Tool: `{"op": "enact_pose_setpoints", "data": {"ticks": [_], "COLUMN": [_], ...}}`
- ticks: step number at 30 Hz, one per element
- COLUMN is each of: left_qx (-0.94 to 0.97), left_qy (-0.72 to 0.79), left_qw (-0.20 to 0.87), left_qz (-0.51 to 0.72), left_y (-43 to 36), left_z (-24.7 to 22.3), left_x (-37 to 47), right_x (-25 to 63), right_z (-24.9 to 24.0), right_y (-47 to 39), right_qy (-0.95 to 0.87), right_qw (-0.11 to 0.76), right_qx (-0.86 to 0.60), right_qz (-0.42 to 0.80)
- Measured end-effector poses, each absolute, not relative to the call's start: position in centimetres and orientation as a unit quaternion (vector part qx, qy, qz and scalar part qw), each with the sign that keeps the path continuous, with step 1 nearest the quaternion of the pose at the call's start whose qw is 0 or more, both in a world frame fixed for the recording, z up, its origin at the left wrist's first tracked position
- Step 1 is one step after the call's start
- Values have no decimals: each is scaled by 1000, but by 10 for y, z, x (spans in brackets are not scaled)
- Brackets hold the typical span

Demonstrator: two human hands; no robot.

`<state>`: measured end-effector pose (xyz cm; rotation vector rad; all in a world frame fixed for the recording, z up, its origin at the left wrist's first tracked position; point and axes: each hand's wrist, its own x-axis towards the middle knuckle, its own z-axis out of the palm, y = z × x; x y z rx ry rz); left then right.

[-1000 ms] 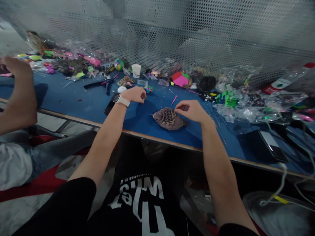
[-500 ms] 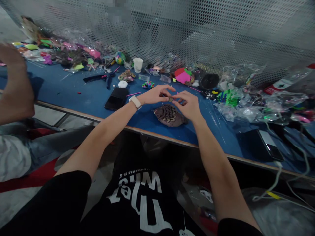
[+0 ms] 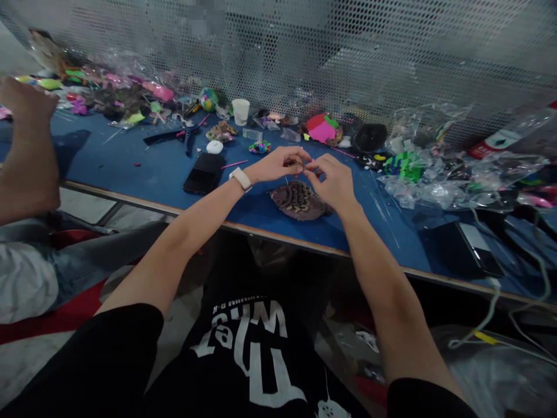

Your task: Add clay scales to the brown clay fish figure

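A brown fish-shaped piece [image 3: 299,201] with rows of raised scales lies on the blue table [image 3: 117,165] near its front edge. Just behind it, my left hand [image 3: 284,163] and my right hand [image 3: 334,179] meet at their fingertips. Between them they pinch a small brownish bit [image 3: 303,167], mostly hidden by the fingers. To the left of my hands are a black phone [image 3: 204,173], a thin pink stick [image 3: 235,165] and a white round lid-like object [image 3: 214,147].
Pliers [image 3: 188,136], a paper cup [image 3: 241,111] and colourful clay lumps [image 3: 322,128] line the back, below a perforated metal screen. Plastic bags [image 3: 439,188] and a phone with a cable [image 3: 481,249] lie right. Another person's arm [image 3: 32,145] reaches in from the left.
My fingertips have drawn closer together around the small bit, which now shows less. The other person's hand at the left has come lower and further into view.
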<state>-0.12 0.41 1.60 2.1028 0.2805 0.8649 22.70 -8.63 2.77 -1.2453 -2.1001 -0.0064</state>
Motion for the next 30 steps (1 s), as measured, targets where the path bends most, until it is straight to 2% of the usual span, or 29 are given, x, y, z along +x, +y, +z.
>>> {"op": "enact_pose_setpoints", "data": {"ticks": [4,8,10,17,30], "left_qx": [860,892,896,921,924], "left_qy": [157,270,300,289,308], "left_qw": [347,172,141,102,103], "left_qz": [340,320,295,240,200], "left_y": [10,27,34,39,33], "left_z": [19,12,8,2,7], "left_x": [-10,-29,-37,-40,-41], "right_x": [227,241,251,262,251], "right_z": [31,34,34,34,37], "right_y": [-88,-87,-85,-78,-84], "right_qy": [-808,-741,-693,-670,-733], "right_qw": [358,452,492,530,458], "right_qx": [-468,-497,-526,-517,-481], "right_qz": [-13,16,22,60,150]}}
